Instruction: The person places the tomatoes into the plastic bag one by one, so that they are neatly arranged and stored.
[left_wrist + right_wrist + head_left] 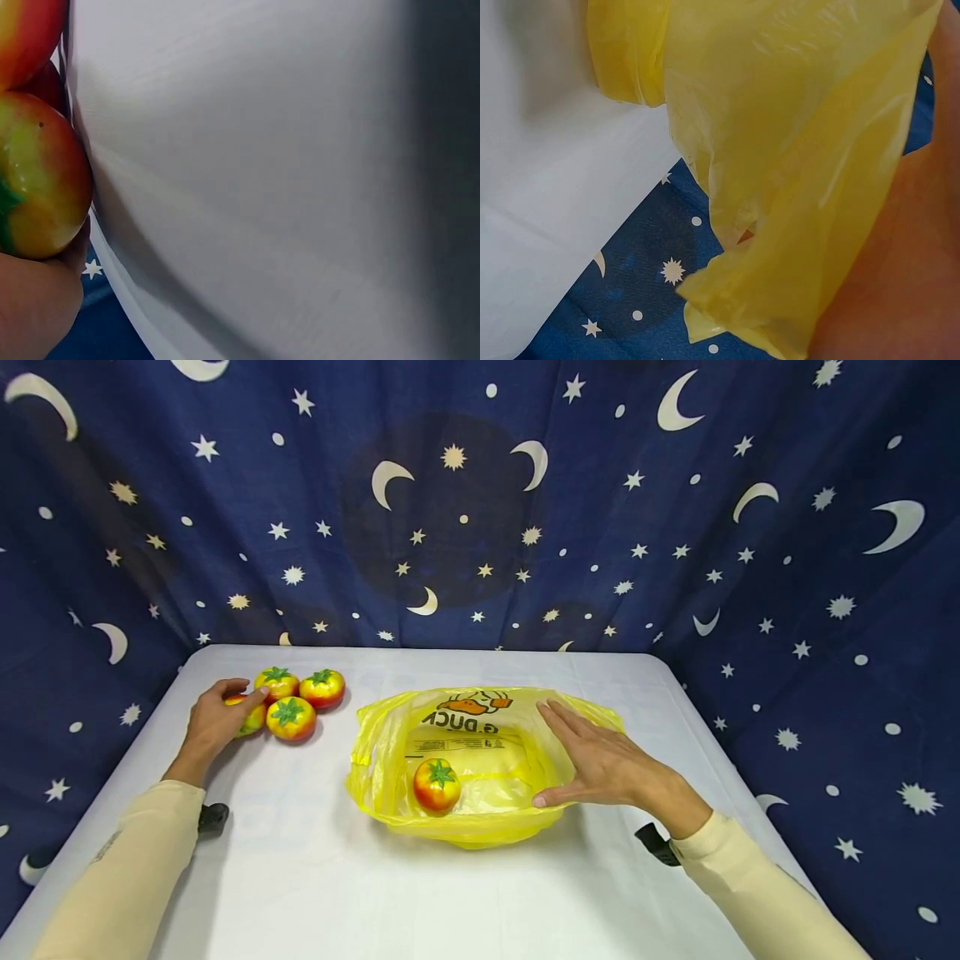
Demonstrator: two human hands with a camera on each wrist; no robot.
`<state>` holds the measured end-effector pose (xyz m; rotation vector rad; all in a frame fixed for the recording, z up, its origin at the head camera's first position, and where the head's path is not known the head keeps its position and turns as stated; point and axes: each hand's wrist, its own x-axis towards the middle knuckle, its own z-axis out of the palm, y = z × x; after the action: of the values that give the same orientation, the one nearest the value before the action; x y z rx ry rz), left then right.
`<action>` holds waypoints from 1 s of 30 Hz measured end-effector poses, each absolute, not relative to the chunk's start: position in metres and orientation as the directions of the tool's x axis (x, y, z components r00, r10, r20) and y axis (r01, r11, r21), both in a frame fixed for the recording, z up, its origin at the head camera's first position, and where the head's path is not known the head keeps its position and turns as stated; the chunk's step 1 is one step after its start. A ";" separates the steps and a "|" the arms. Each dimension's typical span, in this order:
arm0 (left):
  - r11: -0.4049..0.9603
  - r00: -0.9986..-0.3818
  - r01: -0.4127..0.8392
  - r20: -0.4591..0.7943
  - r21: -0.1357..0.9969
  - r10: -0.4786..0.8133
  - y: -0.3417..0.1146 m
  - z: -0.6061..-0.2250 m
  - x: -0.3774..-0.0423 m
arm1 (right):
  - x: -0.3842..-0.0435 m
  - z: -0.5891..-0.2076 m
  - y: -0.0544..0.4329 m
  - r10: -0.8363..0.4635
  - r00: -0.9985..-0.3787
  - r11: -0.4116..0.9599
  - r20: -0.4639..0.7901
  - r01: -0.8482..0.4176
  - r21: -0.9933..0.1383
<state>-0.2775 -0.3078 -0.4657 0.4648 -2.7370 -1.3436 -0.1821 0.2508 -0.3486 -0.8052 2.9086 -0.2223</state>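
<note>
At the table's left, my left hand (215, 724) grips a red-and-yellow tomato (253, 716) with a green leafy top, partly hidden under the fingers. The left wrist view shows this tomato (43, 176) close up, the hand curled against its lower side. A yellow plastic bag (465, 833) with a duck print lies with its mouth spread in the middle. Inside it sits one tomato (437, 786). My right hand (600, 764) reaches into the bag's right side, fingers straight and thumb apart, at the rim. Yellow plastic (780, 150) covers part of that hand in the right wrist view.
Beside the left hand, more tomatoes stand close together: one at the front (292, 719), one behind (277, 684) and one to the right (322, 689). A white cloth covers the table (300, 877). A dark blue curtain (465, 560) with moons and stars hangs around it.
</note>
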 end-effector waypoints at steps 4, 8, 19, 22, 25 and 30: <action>0.585 -0.950 -0.243 -0.070 0.774 -0.303 -0.308 -0.466 -0.277 | -0.182 -0.348 0.251 -0.516 -0.853 0.849 -0.070 -0.500 -0.170; 0.595 -0.948 -0.245 -0.062 0.766 -0.311 -0.308 -0.466 -0.277 | -0.181 -0.347 0.251 -0.517 -0.854 0.849 -0.068 -0.500 -0.174; 0.582 -0.928 -0.324 -0.132 0.746 -0.347 -0.310 -0.468 -0.276 | -0.182 -0.349 0.251 -0.521 -0.851 0.846 -0.067 -0.506 -0.168; 0.587 -0.929 -0.325 -0.134 0.742 -0.346 -0.310 -0.468 -0.276 | -0.182 -0.349 0.251 -0.520 -0.851 0.847 -0.070 -0.503 -0.171; 0.591 -0.928 -0.328 -0.135 0.737 -0.348 -0.311 -0.467 -0.276 | -0.182 -0.349 0.250 -0.520 -0.851 0.847 -0.071 -0.503 -0.174; 0.596 -0.924 -0.338 -0.136 0.729 -0.358 -0.311 -0.468 -0.276 | -0.182 -0.349 0.250 -0.519 -0.852 0.847 -0.072 -0.501 -0.175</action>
<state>-0.2762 -0.3109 -0.4681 0.6070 -2.7843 -1.2629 -0.1820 0.2501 -0.3492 -0.8058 2.9067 -0.2282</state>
